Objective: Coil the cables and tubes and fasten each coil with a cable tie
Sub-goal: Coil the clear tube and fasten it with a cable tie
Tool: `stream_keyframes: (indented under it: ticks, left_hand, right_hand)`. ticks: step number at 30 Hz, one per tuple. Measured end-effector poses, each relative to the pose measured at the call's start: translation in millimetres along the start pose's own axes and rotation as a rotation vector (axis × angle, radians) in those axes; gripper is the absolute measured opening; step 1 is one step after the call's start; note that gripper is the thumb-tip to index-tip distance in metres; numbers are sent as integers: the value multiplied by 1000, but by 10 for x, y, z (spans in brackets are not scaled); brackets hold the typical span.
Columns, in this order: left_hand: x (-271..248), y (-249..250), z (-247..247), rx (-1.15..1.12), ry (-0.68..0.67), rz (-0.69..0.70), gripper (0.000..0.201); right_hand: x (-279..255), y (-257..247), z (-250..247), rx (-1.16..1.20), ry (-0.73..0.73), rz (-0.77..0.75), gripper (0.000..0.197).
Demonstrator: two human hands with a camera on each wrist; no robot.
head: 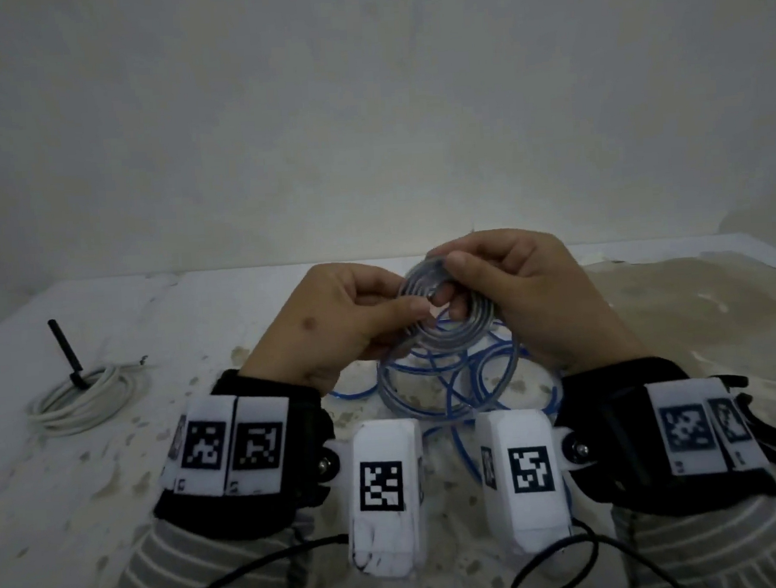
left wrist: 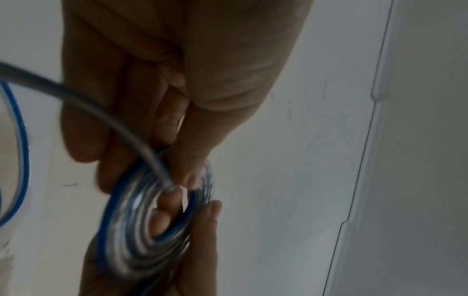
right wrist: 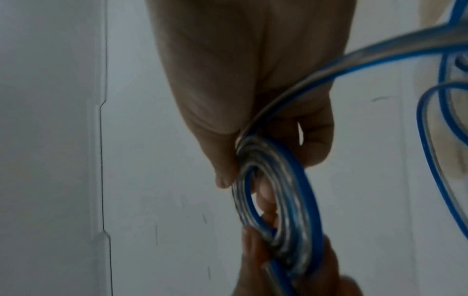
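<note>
- Head view: both hands are raised above the white table [head: 115, 443], and between them is a small flat coil [head: 446, 317] of clear tube with a blue stripe.
- The left hand [head: 334, 328] pinches the coil's near-left edge, thumb on top. The right hand [head: 525, 295] grips the far-right side, its fingers curled through the middle.
- Only this view shows the loose tube [head: 453, 380], which lies in wide tangled loops on the table under the hands.
- It also shows a white cable coil [head: 81, 399] well to the left, already bound with a black cable tie [head: 68, 351] whose tail sticks up.
- Left wrist view: this one shows fingertips [left wrist: 164, 218] inside the coil's hole, and a strand leaving the coil past the left fingers.
- Right wrist view: the thumb [right wrist: 222, 170] presses the coil's edge, and the blue stripe runs along the outer turn. The strand leaves to the upper right towards the loose loops.
</note>
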State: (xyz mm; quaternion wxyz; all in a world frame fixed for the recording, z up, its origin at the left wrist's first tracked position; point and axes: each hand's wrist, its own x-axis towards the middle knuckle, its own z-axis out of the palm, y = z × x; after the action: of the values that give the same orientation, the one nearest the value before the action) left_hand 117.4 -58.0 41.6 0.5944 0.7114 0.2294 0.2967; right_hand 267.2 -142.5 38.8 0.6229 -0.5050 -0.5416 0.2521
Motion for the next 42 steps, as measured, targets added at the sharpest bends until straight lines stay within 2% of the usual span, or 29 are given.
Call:
stream_keyframes:
  ticks: [2, 4, 7, 9, 11, 16, 21, 24, 28, 34, 37, 40, 42]
  left_hand:
    - [38, -28, 32, -126, 66, 4, 15]
    - [54, -56, 102, -219, 90, -15, 11]
    - [49, -95, 206, -216, 12, -86, 17]
    - [25, -98, 239, -72, -82, -116, 11]
    - [4, -68, 225, 23, -121, -90, 7]
    - [1, -19, 94, 103, -43, -6, 13]
    - [-26, 5, 11, 180, -97, 13, 6]
    - [-24, 33, -8, 108, -39, 68, 9]
    - [26, 34, -13, -140, 107, 53, 3]
    - [69, 5, 119, -385, 192, 32, 5]
    - [87, -6, 147, -448, 228, 22, 4]
    - [81, -23, 151, -422, 176, 2, 4]
    - [67, -35, 141, -379, 113, -21, 15]
  right_hand:
    - [14, 21, 1, 152, 17, 35, 22]
    - [37, 34, 15, 249, 58, 49, 21]
    - [47, 38, 12, 276, 123, 19, 20]
    - [32, 42, -31, 235, 119, 23, 19]
    - [13, 51, -61, 131, 68, 44, 16]
    - [-26, 38, 15, -142, -100, 109, 5]
    - [-35, -10, 45, -201, -156, 73, 7]
    - [-25, -13, 72, -94, -91, 27, 7]
    - [11, -11, 61, 140, 17, 33, 27]
    - [19, 3, 143, -4, 112, 61, 41]
    - [14, 8, 148, 14, 110, 80, 38]
    - [23, 27, 91, -126, 103, 27, 38]
    - [12, 10, 29, -241, 81, 22, 37]
